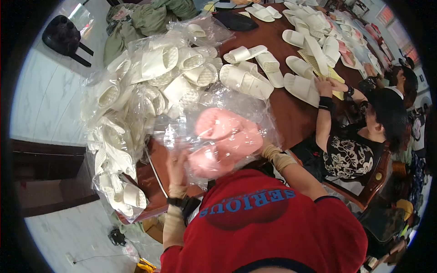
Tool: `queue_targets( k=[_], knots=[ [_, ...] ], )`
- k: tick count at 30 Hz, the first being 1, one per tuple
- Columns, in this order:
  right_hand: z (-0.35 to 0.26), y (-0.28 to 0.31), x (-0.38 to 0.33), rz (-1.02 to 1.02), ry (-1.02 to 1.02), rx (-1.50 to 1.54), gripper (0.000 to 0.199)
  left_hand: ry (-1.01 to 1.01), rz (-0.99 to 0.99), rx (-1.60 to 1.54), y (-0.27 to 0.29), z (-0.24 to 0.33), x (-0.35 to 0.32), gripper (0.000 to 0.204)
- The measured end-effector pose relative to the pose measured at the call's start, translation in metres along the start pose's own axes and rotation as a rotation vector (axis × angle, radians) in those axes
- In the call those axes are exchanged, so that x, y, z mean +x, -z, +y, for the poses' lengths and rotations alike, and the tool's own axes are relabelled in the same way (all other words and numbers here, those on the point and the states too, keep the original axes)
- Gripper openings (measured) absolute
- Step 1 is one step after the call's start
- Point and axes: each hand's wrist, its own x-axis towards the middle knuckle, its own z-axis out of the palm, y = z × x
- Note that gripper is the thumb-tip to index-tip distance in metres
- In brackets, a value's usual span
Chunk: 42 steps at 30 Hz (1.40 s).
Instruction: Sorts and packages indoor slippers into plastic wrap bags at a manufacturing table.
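Observation:
A pair of pink slippers [234, 141] lies inside a clear plastic bag [268, 120], close in front of my chest at the near edge of the table. My left hand [176, 166] grips the bag at its left side, somewhat blurred. On the other side, my right hand [265, 146] holds the bag beside the slippers, its fingers mostly hidden by plastic. White slippers in clear bags [157, 63] are heaped just beyond and to the left. Loose white slippers [248, 79] lie past the pink pair.
The reddish-brown table [291, 125] stretches away to the far right, with more slippers [314, 22] piled there. A co-worker [350, 150] sits at the right, both hands at a white slipper [300, 88]. Green cloth [150, 22] is bundled at the far left, near a black stool [61, 36].

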Motion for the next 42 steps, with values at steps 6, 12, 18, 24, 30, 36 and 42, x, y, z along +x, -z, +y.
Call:
queue_targets(
  k=[6,12,18,24,30,36,42],
  knots=[
    [-0.045,-0.009,0.012,-0.044,0.048,-1.14,0.047,0.035,-0.064,-0.043,0.028,-0.155,-0.012,0.061],
    [-0.044,0.015,-0.002,-0.07,0.185,-1.354,0.047,0.278,-0.024,-0.219,0.025,-0.124,-0.008,0.064],
    [-0.122,0.042,0.005,-0.265,0.157,-1.487,0.035,0.19,0.121,-0.236,0.041,-0.169,-0.009,0.047],
    [-0.144,0.059,0.01,0.053,-0.137,-0.985,0.019,0.243,0.146,-0.291,0.025,-0.155,-0.009,0.043],
    [-0.095,0.027,0.029,-0.069,-0.299,-0.875,0.025,0.212,0.137,-0.304,0.027,-0.155,-0.008,0.045],
    [-0.096,0.015,0.028,-0.322,-0.22,-0.843,0.031,0.245,0.144,-0.342,0.029,-0.16,-0.009,0.047],
    [-0.092,0.04,0.029,-0.066,0.012,-0.803,0.034,0.209,0.101,-0.336,0.03,-0.16,-0.009,0.048]
  ],
)
